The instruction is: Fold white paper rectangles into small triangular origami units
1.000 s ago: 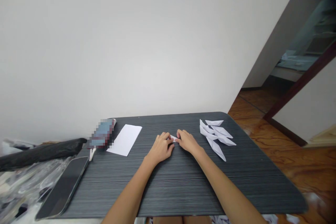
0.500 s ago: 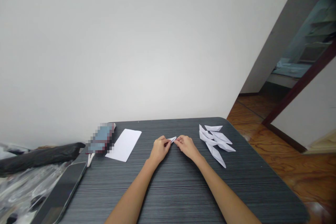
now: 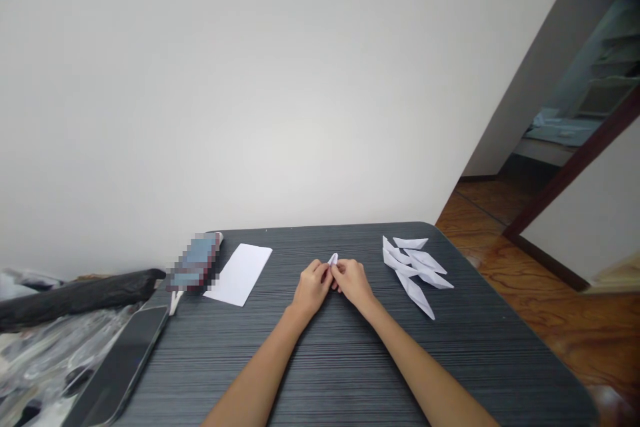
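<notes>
Near the middle of the dark table [image 3: 320, 360], a small folded white paper [image 3: 333, 258] is pinched between both my hands, its tip pointing away from me. My left hand [image 3: 313, 285] is closed on its left side, and my right hand [image 3: 352, 279] is closed on its right side. The fingertips of the two hands meet and hide the paper's lower part. To the right of my right hand lie several folded paper boats [image 3: 416, 265] in a loose, overlapping pile. A stack of flat white paper [image 3: 241, 273] rests to the left of my left hand.
A blurred-out blue and red object [image 3: 197, 260] sits at the table's back left. A dark phone [image 3: 120, 367] lies along the left edge. Beyond that edge are a black rolled bundle [image 3: 80, 297] and clear plastic bags [image 3: 60, 353]. A white wall [image 3: 300, 93] stands behind the table.
My hands have come closer together, so their fingertips now meet. The folded paper has turned from slanting to pointing more upright, away from me. The view has shifted slightly.
</notes>
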The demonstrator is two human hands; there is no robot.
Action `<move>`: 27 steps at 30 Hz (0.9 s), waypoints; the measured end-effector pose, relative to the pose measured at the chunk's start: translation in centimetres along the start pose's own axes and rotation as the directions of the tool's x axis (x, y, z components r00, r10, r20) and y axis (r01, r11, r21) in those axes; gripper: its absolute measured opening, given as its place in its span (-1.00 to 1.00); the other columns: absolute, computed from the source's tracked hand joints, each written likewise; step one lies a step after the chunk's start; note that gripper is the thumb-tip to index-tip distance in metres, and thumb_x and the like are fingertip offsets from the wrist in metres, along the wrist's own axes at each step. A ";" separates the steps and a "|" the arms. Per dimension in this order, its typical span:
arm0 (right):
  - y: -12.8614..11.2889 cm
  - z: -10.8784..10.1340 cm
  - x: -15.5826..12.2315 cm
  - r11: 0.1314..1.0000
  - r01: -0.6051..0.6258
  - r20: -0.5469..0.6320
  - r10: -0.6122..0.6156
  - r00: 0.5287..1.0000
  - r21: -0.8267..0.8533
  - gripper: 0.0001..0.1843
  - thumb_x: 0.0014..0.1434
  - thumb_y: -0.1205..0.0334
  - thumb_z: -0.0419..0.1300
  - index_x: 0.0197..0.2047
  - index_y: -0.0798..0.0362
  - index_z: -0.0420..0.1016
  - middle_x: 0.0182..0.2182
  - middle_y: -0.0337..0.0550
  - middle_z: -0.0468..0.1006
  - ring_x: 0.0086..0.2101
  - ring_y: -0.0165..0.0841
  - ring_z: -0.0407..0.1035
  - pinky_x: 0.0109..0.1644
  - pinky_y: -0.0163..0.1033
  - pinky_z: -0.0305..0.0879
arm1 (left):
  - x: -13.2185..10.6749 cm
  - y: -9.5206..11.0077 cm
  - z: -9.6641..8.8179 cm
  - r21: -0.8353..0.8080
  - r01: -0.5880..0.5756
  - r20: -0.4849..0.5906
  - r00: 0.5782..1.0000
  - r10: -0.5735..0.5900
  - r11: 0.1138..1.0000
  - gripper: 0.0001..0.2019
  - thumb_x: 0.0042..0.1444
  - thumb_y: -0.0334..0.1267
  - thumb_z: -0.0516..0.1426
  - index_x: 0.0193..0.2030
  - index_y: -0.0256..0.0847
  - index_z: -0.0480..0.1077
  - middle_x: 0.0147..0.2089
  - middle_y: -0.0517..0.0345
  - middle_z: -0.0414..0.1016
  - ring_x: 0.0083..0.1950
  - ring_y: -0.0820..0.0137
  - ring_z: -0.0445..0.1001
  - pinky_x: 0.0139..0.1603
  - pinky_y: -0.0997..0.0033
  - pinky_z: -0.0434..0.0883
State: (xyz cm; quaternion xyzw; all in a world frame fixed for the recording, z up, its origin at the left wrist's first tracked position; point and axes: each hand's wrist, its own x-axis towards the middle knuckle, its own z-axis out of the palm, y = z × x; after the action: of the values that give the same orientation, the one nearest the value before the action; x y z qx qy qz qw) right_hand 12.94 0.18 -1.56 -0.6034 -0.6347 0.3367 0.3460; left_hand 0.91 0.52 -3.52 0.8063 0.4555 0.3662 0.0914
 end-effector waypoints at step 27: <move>2.5 -1.0 1.4 0.947 0.315 -0.111 -0.307 0.945 0.057 -0.82 -0.05 0.32 0.11 -0.30 0.11 0.37 -0.32 -0.15 0.37 -0.44 -0.47 0.29 -0.38 -0.36 0.28 | 0.9 -1.4 -0.4 -0.581 0.259 0.112 0.964 -0.240 0.772 -0.92 -0.02 -0.32 0.03 -0.35 -0.25 0.22 -0.37 0.17 0.43 -0.32 0.44 0.46 -0.28 0.45 0.41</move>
State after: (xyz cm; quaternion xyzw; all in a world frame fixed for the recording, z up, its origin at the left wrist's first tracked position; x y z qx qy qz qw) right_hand 15.10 1.67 -3.08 -0.4987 -0.6908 0.2701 0.4485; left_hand -0.03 1.93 -3.44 0.6757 0.4204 0.4615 0.3922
